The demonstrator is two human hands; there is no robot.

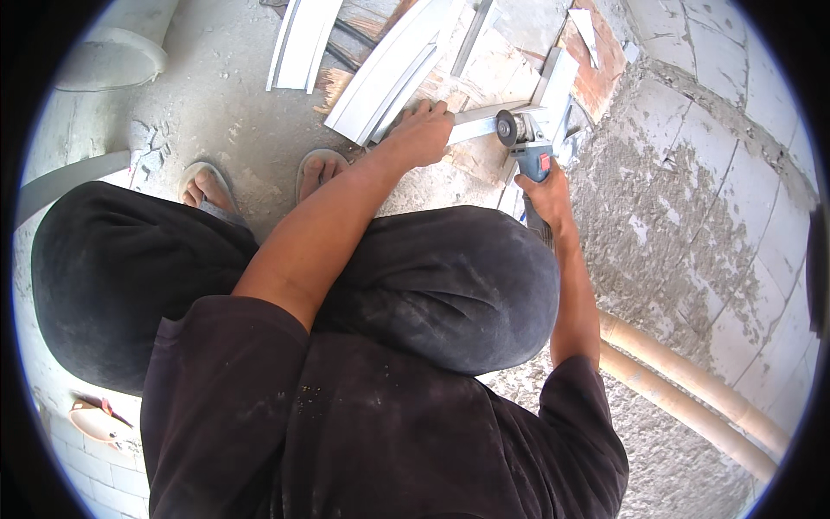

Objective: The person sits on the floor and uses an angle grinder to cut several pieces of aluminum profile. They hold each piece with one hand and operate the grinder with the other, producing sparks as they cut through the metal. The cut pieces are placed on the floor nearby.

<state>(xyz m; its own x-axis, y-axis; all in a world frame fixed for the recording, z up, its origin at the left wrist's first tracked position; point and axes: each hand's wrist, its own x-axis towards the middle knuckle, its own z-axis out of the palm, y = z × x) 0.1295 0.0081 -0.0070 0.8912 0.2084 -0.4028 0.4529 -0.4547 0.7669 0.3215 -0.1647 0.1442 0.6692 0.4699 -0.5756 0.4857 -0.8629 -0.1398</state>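
My right hand is wrapped round the body of an angle grinder, blue with a red patch. Its dark cutting disc stands on edge close to a light metal profile; whether it touches the metal cannot be made out. My left hand is closed on the near end of that profile, its fingertips partly hidden. Beside my left hand lies a wide white metal channel. More metal offcuts lie just beyond the grinder.
Another white channel rests on the dusty floor near splintered wood. A rough block wall stands on the right. Two bamboo poles lie at lower right. A pale bucket is at upper left, and a curved grey strip lies below it.
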